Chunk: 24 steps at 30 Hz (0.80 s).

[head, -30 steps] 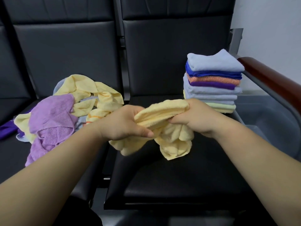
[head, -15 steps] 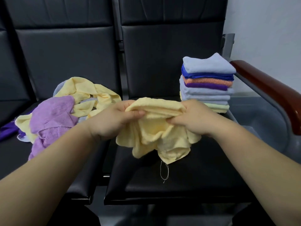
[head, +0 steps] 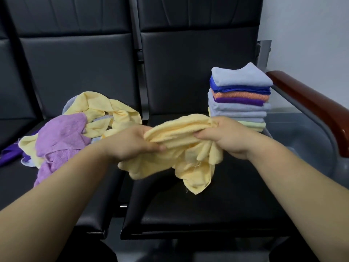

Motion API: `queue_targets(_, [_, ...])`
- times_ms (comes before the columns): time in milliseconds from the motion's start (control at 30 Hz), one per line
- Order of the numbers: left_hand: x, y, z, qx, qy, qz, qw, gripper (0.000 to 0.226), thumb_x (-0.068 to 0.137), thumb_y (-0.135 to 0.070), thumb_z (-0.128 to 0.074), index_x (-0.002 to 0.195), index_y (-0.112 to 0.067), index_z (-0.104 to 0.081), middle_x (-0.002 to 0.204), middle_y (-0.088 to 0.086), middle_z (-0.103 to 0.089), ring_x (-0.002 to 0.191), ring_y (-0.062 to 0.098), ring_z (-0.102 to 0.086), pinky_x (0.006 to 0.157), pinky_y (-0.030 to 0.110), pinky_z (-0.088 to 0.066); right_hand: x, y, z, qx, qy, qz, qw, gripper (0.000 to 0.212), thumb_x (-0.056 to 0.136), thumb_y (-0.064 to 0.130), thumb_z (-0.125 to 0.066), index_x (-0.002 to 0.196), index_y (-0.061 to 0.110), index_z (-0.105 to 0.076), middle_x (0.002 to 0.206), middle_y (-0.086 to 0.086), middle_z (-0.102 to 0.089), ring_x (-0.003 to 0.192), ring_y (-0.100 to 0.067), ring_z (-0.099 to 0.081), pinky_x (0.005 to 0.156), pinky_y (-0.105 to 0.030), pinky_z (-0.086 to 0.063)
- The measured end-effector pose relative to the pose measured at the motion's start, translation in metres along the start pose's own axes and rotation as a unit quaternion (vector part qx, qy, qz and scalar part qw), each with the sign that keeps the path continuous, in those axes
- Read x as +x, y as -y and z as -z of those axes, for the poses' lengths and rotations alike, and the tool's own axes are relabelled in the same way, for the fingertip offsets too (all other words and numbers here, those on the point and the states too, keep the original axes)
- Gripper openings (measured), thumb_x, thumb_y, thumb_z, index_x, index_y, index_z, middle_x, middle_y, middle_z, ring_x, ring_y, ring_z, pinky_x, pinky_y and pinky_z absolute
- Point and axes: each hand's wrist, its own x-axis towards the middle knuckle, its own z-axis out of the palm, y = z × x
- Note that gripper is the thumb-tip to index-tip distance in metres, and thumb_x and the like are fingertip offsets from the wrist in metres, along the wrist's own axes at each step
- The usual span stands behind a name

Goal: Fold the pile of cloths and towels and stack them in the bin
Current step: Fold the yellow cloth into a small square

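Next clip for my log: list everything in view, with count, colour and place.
held cloth: one, pale yellow, bunched between both hands above the right-hand seat
folded stack: one; light blue, royal blue, orange, purple and pale green layers; back right of that seat
unfolded pile: one; yellow, lilac, light blue and purple cloths; on the seat to the left
seats: at least two, black, side by side
armrest: one, brown, far right
left hand: one, grips the held cloth's left end
right hand: one, grips its right end

Dark purple cloth (head: 10, 155) beyond left edge
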Motion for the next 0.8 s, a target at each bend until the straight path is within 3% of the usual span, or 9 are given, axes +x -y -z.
queue_targets(133, [0.005, 0.004, 0.002, -0.311, -0.016, -0.025, 0.95, 0.034, 0.092, -0.014, -0.069, 0.126, -0.009, -0.066, 0.124, 0.016, -0.071, 0.115, 0.034, -0.068, 0.092, 0.046, -0.058, 0.004, -0.008, -0.003, 0.105, 0.036, 0.001, 0.994, 0.042, 0.085, 0.018, -0.083, 0.125, 0.017, -0.071, 0.119, -0.004, -0.077, 0.113, -0.024, -0.073, 0.102, -0.05, -0.056])
queue_targets(233, [0.009, -0.001, 0.001, -0.374, -0.035, -0.045, 0.926, 0.043, 0.089, -0.016, -0.07, 0.13, -0.006, -0.062, 0.124, 0.019, -0.07, 0.112, 0.035, -0.07, 0.085, 0.045, -0.058, 0.004, -0.007, -0.004, -0.157, 0.032, -0.019, 0.987, 0.039, 0.079, 0.027, -0.088, 0.114, 0.02, -0.073, 0.11, -0.002, -0.078, 0.103, -0.022, -0.075, 0.09, -0.042, -0.061])
queue_targets(333, [0.004, -0.004, 0.004, -0.095, -0.031, -0.045, 0.994, 0.036, 0.082, -0.015, -0.085, 0.113, -0.009, -0.069, 0.103, 0.009, -0.076, 0.095, 0.019, -0.074, 0.075, 0.035, -0.059, 0.009, -0.005, -0.007, -0.354, -0.037, -0.02, 0.934, 0.023, 0.089, 0.029, -0.074, 0.094, 0.007, -0.07, 0.09, -0.01, -0.073, 0.08, -0.026, -0.066, 0.07, -0.037, -0.051])
queue_targets(400, [0.002, -0.002, 0.005, 0.143, 0.002, -0.017, 0.99, 0.026, 0.076, -0.022, -0.091, 0.092, -0.018, -0.071, 0.084, 0.0, -0.075, 0.078, 0.01, -0.07, 0.069, 0.031, -0.055, 0.011, -0.009, -0.002, -0.274, -0.07, -0.01, 0.959, 0.024, 0.092, 0.033, -0.071, 0.094, 0.009, -0.072, 0.087, -0.006, -0.072, 0.081, -0.025, -0.065, 0.073, -0.04, -0.052])
queue_targets(433, [0.0, -0.002, 0.005, 0.167, -0.001, -0.002, 0.986, 0.022, 0.077, -0.024, -0.089, 0.088, -0.019, -0.071, 0.08, -0.002, -0.074, 0.074, 0.009, -0.069, 0.068, 0.028, -0.055, 0.011, -0.011, 0.0, -0.184, -0.067, -0.007, 0.981, 0.021, 0.091, 0.034, -0.073, 0.098, 0.015, -0.076, 0.093, -0.003, -0.076, 0.089, -0.025, -0.07, 0.083, -0.044, -0.057])
queue_targets(533, [-0.006, -0.004, 0.006, -0.057, -0.034, 0.0, 0.998, 0.01, 0.09, -0.011, -0.074, 0.099, -0.01, -0.07, 0.077, -0.002, -0.076, 0.07, 0.008, -0.072, 0.058, 0.019, -0.054, 0.006, -0.014, -0.001, 0.058, 0.003, 0.007, 0.998, 0.026, 0.092, 0.019, -0.076, 0.118, 0.019, -0.075, 0.115, -0.005, -0.078, 0.111, -0.025, -0.073, 0.102, -0.051, -0.056])
queue_targets(600, [-0.007, -0.005, 0.011, -0.251, -0.022, -0.023, 0.967, 0.023, 0.092, -0.007, -0.069, 0.115, -0.004, -0.067, 0.096, 0.008, -0.077, 0.086, 0.018, -0.075, 0.066, 0.027, -0.059, -0.001, -0.012, -0.007, 0.104, 0.048, 0.003, 0.993, 0.034, 0.091, 0.009, -0.077, 0.124, 0.018, -0.072, 0.118, -0.003, -0.078, 0.113, -0.02, -0.073, 0.1, -0.044, -0.056])
queue_targets(700, [-0.005, -0.012, 0.015, -0.373, -0.013, -0.059, 0.926, 0.043, 0.092, -0.012, -0.066, 0.132, 0.002, -0.058, 0.122, 0.023, -0.068, 0.111, 0.037, -0.069, 0.085, 0.043, -0.06, -0.007, -0.003, -0.01, -0.051, 0.041, -0.009, 0.998, 0.04, 0.082, 0.016, -0.087, 0.118, 0.026, -0.072, 0.111, 0.009, -0.079, 0.106, -0.01, -0.074, 0.094, -0.033, -0.058])
queue_targets(800, [-0.01, -0.031, 0.018, -0.34, -0.011, -0.063, 0.938, 0.038, 0.09, -0.01, -0.07, 0.127, -0.002, -0.062, 0.115, 0.017, -0.072, 0.105, 0.033, -0.071, 0.08, 0.039, -0.06, -0.009, 0.021, -0.003, -0.249, -0.027, -0.01, 0.968, 0.023, 0.083, 0.028, -0.084, 0.102, 0.022, -0.073, 0.098, 0.0, -0.076, 0.096, -0.02, -0.072, 0.084, -0.035, -0.057])
